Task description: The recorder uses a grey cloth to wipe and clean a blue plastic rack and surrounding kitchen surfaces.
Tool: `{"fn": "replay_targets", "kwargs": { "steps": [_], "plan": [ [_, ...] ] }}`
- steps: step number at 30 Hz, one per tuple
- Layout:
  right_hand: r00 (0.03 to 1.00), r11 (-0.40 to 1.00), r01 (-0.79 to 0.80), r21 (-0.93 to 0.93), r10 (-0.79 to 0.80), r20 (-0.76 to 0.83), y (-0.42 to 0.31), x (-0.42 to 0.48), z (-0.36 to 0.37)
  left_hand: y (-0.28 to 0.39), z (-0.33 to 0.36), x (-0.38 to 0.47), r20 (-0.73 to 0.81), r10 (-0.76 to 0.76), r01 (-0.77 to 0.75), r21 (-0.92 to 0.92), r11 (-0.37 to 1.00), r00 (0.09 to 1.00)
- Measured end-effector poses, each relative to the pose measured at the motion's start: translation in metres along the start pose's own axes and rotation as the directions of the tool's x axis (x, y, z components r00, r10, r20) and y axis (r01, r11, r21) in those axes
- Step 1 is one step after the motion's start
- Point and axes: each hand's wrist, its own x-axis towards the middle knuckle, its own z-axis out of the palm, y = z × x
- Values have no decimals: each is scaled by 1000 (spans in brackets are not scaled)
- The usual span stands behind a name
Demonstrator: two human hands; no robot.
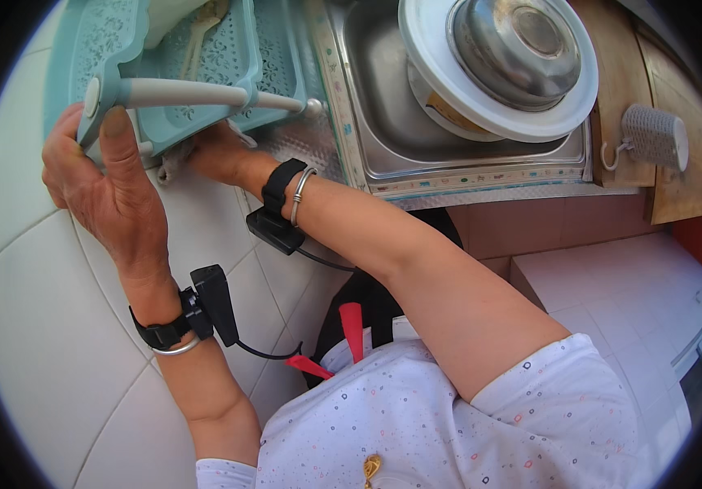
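A multi-tier teal plastic rack (103,36) with pierced floral trays and white posts stands before me at the upper left. My left hand (112,177) grips its near top corner, thumb in front and fingers behind. Lower down, my right hand (219,153) is tucked under the edge of a tray, so its fingers are mostly hidden. A pale, crumpled cloth (173,164) is bunched in it, with its ends showing on both sides. Inside the rack lies a light-coloured spoon-like utensil (197,40).
Right of the rack is a stainless steel sink (381,79). An upturned metal bowl (516,52) rests on a white round lid or basin (430,43) over it. Wooden boards (623,153) and a grey mesh holder (653,134) stand farther right. White tiled wall (39,305) borders my left.
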Motion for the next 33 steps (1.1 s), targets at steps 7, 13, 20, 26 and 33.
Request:
{"fn": "replay_targets", "kwargs": {
  "steps": [7, 13, 20, 26, 33],
  "plan": [
    [969, 984, -75, -161, 110, 220, 0, 0, -32, 1, 1, 1, -20, 41, -41, -7, 999, 999],
    [999, 986, 2, -166, 7, 54, -8, -56, -38, 0, -7, 1, 52, 32, -38, 134, 990, 998],
    [969, 996, -17, -91, -7, -248, -50, -100, -105, 3, -5, 2, 36, 20, -24, 99, 995, 999],
    [933, 979, 76, -191, -138, -332, -28, -48, -90, 1, 0, 4, 1, 40, -40, 27, 999, 999],
    [961, 951, 51, -304, -130, -245, 3, -61, -104, 6, -5, 10, 59, 49, -55, 113, 992, 997]
  ]
}}
